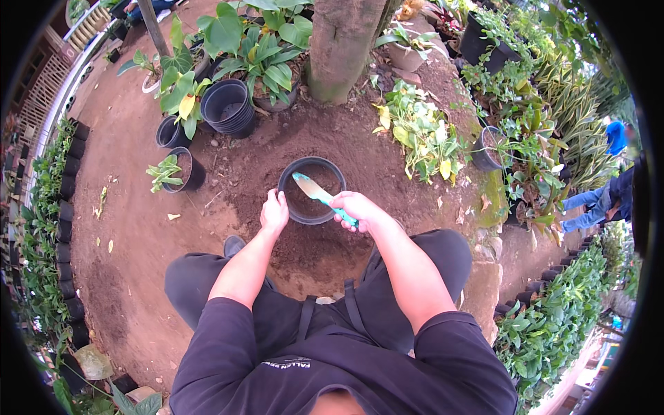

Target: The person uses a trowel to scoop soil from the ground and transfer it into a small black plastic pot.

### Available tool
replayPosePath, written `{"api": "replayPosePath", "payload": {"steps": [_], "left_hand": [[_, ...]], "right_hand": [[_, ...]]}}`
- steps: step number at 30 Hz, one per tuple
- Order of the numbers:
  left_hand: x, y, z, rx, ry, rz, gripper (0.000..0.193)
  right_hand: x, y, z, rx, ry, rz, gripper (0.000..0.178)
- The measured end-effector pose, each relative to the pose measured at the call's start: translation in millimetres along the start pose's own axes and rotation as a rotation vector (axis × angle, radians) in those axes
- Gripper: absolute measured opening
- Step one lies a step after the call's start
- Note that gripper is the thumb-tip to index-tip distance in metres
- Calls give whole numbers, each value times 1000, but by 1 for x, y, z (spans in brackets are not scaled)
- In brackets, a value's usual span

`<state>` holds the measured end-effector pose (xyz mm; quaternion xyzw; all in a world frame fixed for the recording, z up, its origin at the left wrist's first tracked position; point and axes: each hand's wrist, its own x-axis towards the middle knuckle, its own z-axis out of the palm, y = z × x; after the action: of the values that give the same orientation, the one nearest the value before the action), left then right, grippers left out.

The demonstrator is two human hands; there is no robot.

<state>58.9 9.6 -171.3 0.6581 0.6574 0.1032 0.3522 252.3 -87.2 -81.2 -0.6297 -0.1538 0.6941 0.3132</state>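
Note:
In front of me on the soil stands a round black plant pot (319, 220), with brown soil (299, 202) showing inside. My left hand (274, 211) is closed on the pot's left side, its fingertips at the rim. A hand trowel (315, 189) with a teal handle is gripped in my right hand (353, 209) at the pot's right edge. Its blade slants over the pot opening, tip toward the far left; the blade is coated with soil and its tip shows teal.
Beyond the pot rises a tree trunk (339, 55). Stacked black pots (227, 109) and a potted seedling (183, 173) stand to the left. Cut leafy vines (420, 131) lie on the ground at right. Another person in jeans (588, 200) is at the far right.

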Motion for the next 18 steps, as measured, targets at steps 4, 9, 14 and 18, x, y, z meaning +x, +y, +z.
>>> {"api": "replayPosePath", "payload": {"steps": [4,9,14,18], "left_hand": [[7,-8,4,0,-10,25,36],[6,-7,8,-63,-47,48,32],[10,-18,23,-236,-181,-39,40],[-11,-10,24,-480,-277,-207,50]], "right_hand": [[0,3,6,-62,44,-17,15],[-5,-4,1,-70,-8,29,10],[0,2,-3,-51,107,-25,12],[-1,1,-4,-166,5,-11,19]]}}
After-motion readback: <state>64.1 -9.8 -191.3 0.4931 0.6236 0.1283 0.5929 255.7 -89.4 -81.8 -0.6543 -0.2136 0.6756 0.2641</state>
